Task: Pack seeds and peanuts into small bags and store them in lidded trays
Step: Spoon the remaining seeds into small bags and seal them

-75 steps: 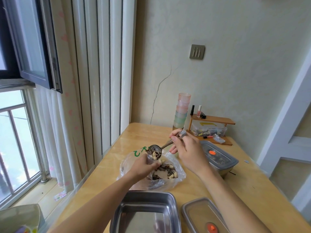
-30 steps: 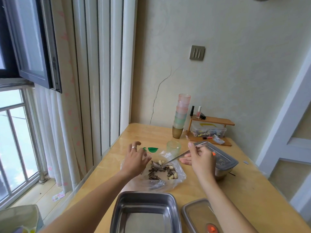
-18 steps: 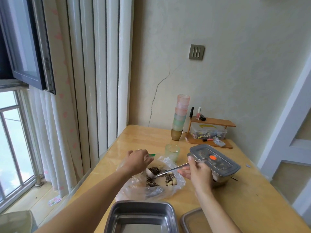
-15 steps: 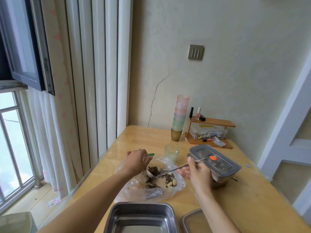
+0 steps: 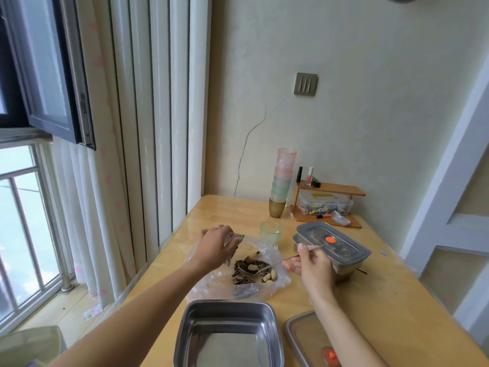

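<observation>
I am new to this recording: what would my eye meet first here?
In the middle, the right hand holds a spoon loaded with seeds and a peanut inside the open clear bag, while the left hand pinches a small bag beside it. An empty steel tray waits nearest the camera, and a lidded tray with an orange dot sits behind the right hand.

light: bright daylight from window (image 5: pixel 23 207), frame left | shadows: soft | glare: sheen on steel tray (image 5: pixel 227 337) | edges: wide-angle bowing | focus: slightly soft
</observation>
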